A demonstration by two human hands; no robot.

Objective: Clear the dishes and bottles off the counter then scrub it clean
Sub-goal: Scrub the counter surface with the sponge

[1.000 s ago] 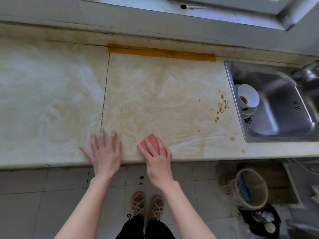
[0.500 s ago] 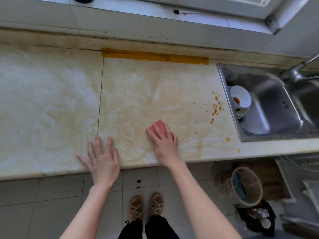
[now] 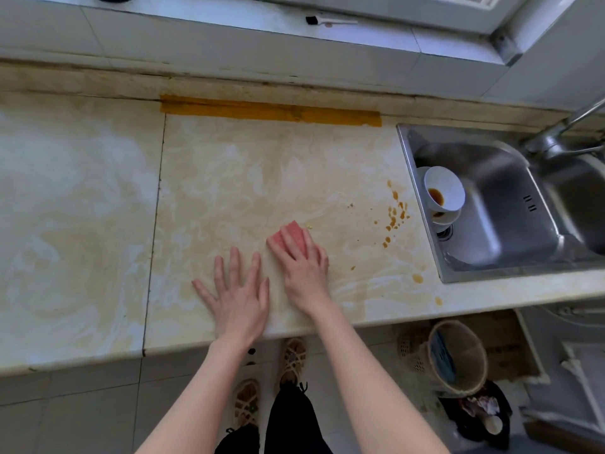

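Note:
A cream marble counter [image 3: 262, 178] fills the middle of the head view, streaked with wet smears. My right hand [image 3: 302, 267] presses a pink sponge [image 3: 289, 235] flat onto it, fingers laid straight over the sponge. My left hand [image 3: 237, 296] rests flat on the counter just left of it, fingers spread, holding nothing. Brown sauce drops [image 3: 394, 213] dot the counter to the right of the sponge, near the sink. White bowls [image 3: 443, 191] with brown residue sit stacked in the steel sink [image 3: 491, 244].
A faucet [image 3: 556, 136] stands behind the sink. A yellow tape strip [image 3: 271, 109] runs along the back wall joint. Below the counter edge are a woven basket [image 3: 458, 355], a black rubbish bag [image 3: 478, 411] and my sandalled feet [image 3: 271, 378] on the tiled floor.
My right hand has slid the sponge away from the front edge and to the right, toward the sauce drops. My left hand has shifted right along the counter, closer to the right hand.

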